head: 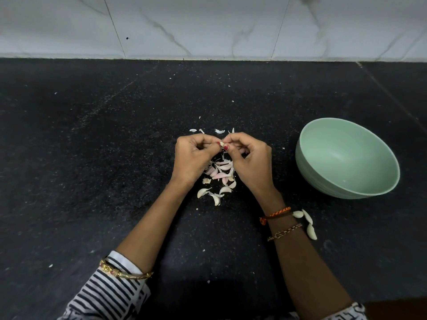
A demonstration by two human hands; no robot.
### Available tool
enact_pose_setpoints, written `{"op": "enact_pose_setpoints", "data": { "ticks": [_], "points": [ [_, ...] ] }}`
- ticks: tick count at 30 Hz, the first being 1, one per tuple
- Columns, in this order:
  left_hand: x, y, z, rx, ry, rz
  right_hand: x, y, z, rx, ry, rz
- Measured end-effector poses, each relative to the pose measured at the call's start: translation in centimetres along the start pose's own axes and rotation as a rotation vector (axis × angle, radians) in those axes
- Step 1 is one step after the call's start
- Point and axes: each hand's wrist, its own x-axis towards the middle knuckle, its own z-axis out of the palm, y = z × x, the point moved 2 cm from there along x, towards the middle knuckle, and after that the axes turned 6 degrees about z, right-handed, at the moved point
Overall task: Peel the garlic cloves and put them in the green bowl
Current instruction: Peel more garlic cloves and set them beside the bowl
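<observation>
Bowl (347,158) sits right of the clove pile (219,175); three cloves (306,222) lie before it.

Black counter (92,158) bears green bowl (309,179), garlic cloves (220,172), peels (219,131).

A home kitchen, by the look of it: a black speckled stone worktop (92,158) runs up to a white marble-veined tiled wall (208,24), with garlic cloves (220,170), papery skins and a green bowl (346,158) laid out.
</observation>
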Motion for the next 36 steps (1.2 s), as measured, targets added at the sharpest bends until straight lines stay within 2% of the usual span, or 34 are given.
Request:
{"op": "enact_pose_setpoints", "data": {
  "ticks": [4, 13, 17, 21, 26, 36],
  "points": [
    [0.1, 0.0, 0.1, -0.068, 0.002, -0.064, 0.1, 0.1, -0.1, 0.083, -0.042, 0.074],
    [0.1, 0.1, 0.2, -0.172, -0.004, -0.114, 0.3, -0.4, -0.7, 0.465, -0.221, 0.327],
    [0.2, 0.2, 0.1, -0.162, 0.04, -0.099, 0.2, -0.9, -0.5, 0.374, -0.18, 0.212],
    [0.1, 0.3, 0.1, -0.143, 0.016, -0.092, 0.3, -0.7, -0.5, 0.211, -0.087, 0.152],
    [0.1, 0.4, 0.3, -0.163, 0.02, -0.098, 0.0, -1.1, -0.5, 0.505, -0.152, 0.341],
    [0.1, 0.3, 0.3, -0.198, -0.037, -0.028, 0.1, -0.6, -0.4, 0.767, -0.312, 0.701]
  ]
}}
